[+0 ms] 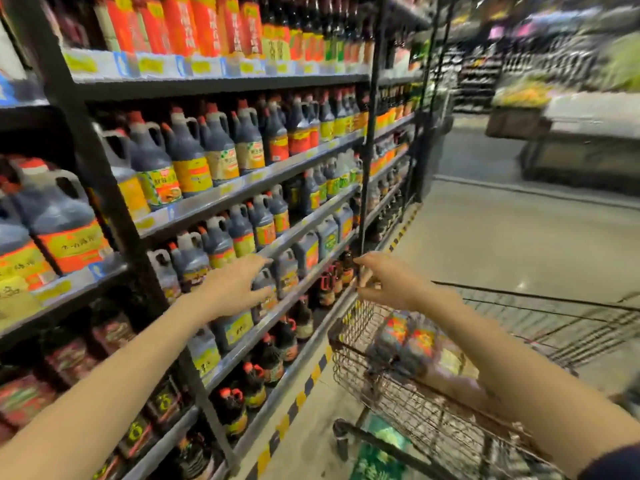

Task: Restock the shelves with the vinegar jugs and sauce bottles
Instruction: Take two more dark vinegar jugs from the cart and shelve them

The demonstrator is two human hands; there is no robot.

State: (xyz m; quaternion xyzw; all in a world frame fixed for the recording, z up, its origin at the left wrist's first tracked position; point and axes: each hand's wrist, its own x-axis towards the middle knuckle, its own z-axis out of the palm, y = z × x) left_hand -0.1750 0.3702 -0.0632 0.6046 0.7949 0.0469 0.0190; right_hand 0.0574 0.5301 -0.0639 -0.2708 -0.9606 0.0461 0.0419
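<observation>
My forearms fill the lower frame. My left hand is spread, empty, against dark vinegar jugs on the shelves at centre. My right hand hangs loosely unclenched, empty, above the wire cart of blurred sauce bottles.

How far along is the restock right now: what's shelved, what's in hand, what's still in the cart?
Done: the shelves look largely full of dark jugs and bottles. In hand: nothing. The left hand is open, reaching at jugs on a lower shelf, and the right hand is open and empty above the cart. Left: packaged bottles lie in the cart, unshelved.
</observation>
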